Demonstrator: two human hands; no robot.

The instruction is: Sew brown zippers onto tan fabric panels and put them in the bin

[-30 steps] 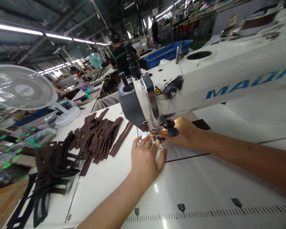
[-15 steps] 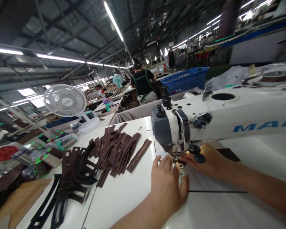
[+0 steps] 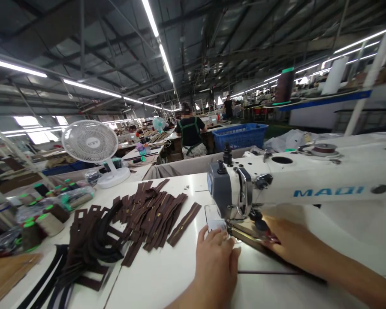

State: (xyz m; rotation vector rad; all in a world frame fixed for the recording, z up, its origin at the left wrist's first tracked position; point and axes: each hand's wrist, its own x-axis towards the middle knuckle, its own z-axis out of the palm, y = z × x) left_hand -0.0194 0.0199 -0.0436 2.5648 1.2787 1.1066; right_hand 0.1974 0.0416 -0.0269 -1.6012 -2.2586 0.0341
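My right hand (image 3: 291, 242) grips a brown zipper strip (image 3: 249, 236) with gold-coloured teeth, to the right of the needle area. Something small and red (image 3: 272, 237) shows at its fingertips, too blurred to name. My left hand (image 3: 216, 262) is at the front of the sewing machine's head (image 3: 223, 189), its fingers bent and close together at the strip's left end. What those fingertips hold, if anything, is hidden. Left of the machine lies a pile of brown zipper strips (image 3: 154, 216). One single zipper strip (image 3: 184, 224) lies apart from the pile.
Dark curved bands (image 3: 99, 236) and brown cut frames lie at the left. Thread spools (image 3: 49, 224) and a white fan (image 3: 90, 141) stand beyond them. Behind the machine is a blue crate (image 3: 239, 136). A person (image 3: 190, 131) sits farther back, facing away.
My right hand has drawn back slightly from the needle, and the strip with its gold teeth now shows. My left fingers have come closer together. The camera view has levelled.
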